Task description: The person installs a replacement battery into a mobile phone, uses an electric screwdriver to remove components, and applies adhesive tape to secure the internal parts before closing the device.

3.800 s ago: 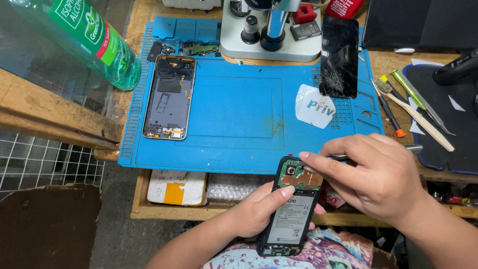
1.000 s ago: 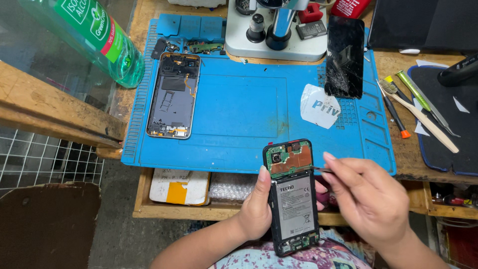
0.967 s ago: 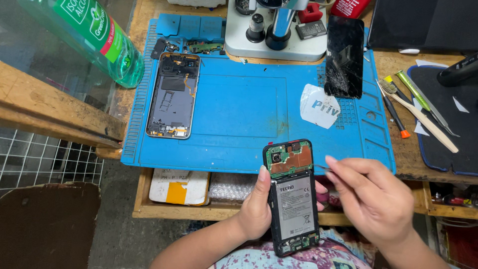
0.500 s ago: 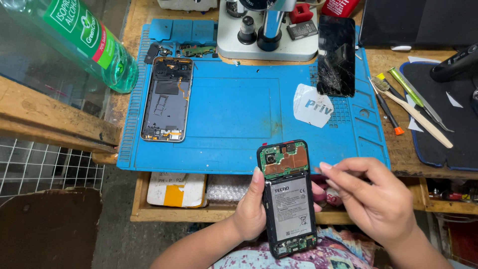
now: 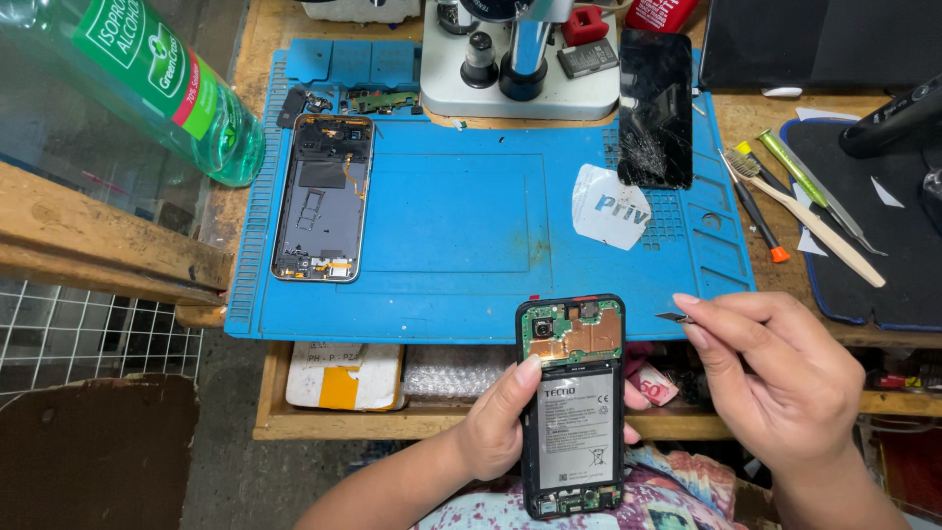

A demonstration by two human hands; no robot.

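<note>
**Two hands, one opened phone: keep it steady while the tweezers go in**

Two things matter here: a solid hold and a clean angle. Your left hand (image 5: 500, 427) has the opened phone (image 5: 572, 407) at the bottom middle of the frame, just below the front edge of the blue work mat (image 5: 471, 206), thumb pressed on the left edge and fingers wrapped behind. That's a decent clamp, but the phone hangs in the air over your lap, so I'd rest its lower end against something before poking at the board.

Your right hand (image 5: 775, 388) sits at the lower right, thumb and forefinger pressed together on what looks like a thin metal tool, probably tweezers (image 5: 674, 317). Only the tip shows, so I can't tell more. It's near the phone's upper right corner, not touching yet.

Come in low and flat toward the exposed circuit board (image 5: 574, 336) above the battery (image 5: 569, 430), and stay off the battery itself.

The other bare phone frame (image 5: 322, 196) at the upper left and the cracked screen (image 5: 654, 108) at the top are well out of your way.
</note>
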